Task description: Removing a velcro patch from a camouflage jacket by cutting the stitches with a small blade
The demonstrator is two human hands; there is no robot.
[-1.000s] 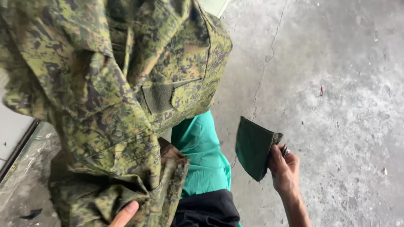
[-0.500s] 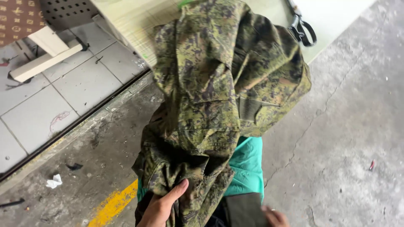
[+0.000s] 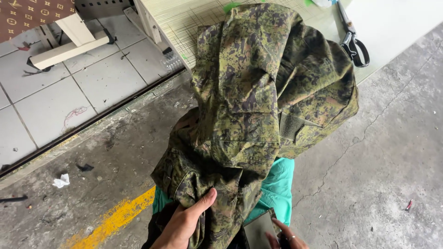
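- Head view: a big camouflage jacket (image 3: 258, 106) is seen in the middle, hanging down from the edge of a pale green cutting table (image 3: 184, 23).
- The top of the jacket is laid on the table, and the lower part is bunched up over the person's lap.
- The left hand (image 3: 184, 223) is closed on the bottom fold of the jacket. The thumb is pressed on top of the cloth, and the fingers are hidden under it.
- The right hand (image 3: 284, 237) is seen only in part at the bottom edge. A flat dark green piece (image 3: 259, 228) is touched by its fingers. It cannot be told if the piece is gripped tight or only touched, because most of the hand is cut off.
- The dark green piece is found just beside the jacket's lower edge, near the left hand.
- Bright green cloth (image 3: 277, 189) is seen under the jacket, on the person's lap.
- Black-handled scissors (image 3: 353, 39) are laid on the table, just right of the jacket's top and not touching it.
- A grey concrete floor (image 3: 383, 161) with a thin crack is seen on the right.
- A yellow painted line (image 3: 113, 219) is seen on the floor at the lower left.
- A small scrap of white paper (image 3: 60, 180) is lying on the floor, well apart from the hands.
- Pale floor tiles (image 3: 55, 92) are seen at the upper left, with a cream wooden frame (image 3: 69, 44) standing on them.
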